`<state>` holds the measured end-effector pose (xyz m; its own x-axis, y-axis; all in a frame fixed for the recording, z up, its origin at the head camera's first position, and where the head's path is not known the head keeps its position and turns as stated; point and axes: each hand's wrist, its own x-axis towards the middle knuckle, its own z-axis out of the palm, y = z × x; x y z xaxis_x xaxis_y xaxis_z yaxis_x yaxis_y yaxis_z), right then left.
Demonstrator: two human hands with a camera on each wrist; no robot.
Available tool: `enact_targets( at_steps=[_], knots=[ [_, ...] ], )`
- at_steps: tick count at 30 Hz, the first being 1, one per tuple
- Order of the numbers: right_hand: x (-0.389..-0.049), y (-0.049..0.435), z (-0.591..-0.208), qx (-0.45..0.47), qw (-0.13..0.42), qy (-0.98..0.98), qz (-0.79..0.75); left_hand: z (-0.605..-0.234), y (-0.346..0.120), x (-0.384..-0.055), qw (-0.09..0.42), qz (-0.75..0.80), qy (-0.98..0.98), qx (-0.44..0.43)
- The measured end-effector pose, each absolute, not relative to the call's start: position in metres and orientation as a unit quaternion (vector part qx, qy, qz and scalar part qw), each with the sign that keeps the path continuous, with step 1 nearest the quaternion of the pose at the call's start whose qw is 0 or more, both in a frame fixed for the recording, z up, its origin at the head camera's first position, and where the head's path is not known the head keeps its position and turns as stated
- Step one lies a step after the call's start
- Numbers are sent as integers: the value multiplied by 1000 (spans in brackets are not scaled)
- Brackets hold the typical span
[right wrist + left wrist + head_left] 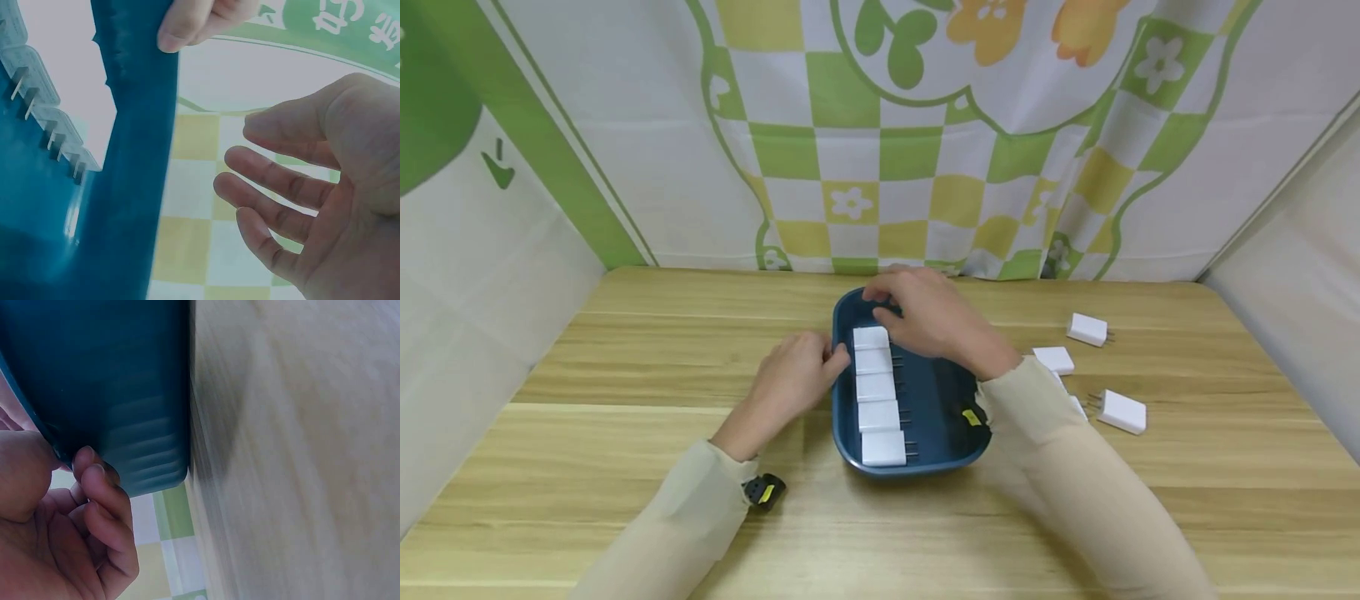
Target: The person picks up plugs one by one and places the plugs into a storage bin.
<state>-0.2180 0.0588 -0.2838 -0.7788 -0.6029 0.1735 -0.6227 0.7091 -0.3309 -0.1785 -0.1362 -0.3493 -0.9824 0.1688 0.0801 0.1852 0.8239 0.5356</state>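
A dark blue rectangular plastic tray [938, 408] stands on the table in the head view. Along its left side, several white charger plugs [876, 387] lie in a row, metal prongs pointing right. My left hand [790, 375] grips the tray's left rim; in the left wrist view its thumb lies over the rim and the fingers curl beneath it on the outer wall. Over the tray's far end hovers my right hand [932, 317], with nothing in it. The right wrist view shows that hand's fingers [275, 181] spread and gently bent, apart from the tray wall.
On the wooden table [662, 358], right of the tray, lie loose charger plugs: one [1122, 412] nearer, one [1087, 329] farther back, and one [1054, 360] beside the right sleeve [1075, 450], which partly covers others. A checked curtain [910, 150] hangs along the table's back edge.
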Motion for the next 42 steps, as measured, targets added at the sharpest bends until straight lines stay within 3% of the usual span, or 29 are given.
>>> enact_targets(
  at_steps=[18, 30, 42],
  knots=[
    [-186, 122, -289, 288, 49, -935, 202, -350, -134, -177, 10, -283, -956, -80],
    [-193, 161, -295, 252, 74, -940, 218, -351, -135, -177, 19, -280, -956, -85],
    [-209, 206, -298, 186, 61, -958, 210, -350, -135, -178, 18, -281, -956, -87]
  ],
)
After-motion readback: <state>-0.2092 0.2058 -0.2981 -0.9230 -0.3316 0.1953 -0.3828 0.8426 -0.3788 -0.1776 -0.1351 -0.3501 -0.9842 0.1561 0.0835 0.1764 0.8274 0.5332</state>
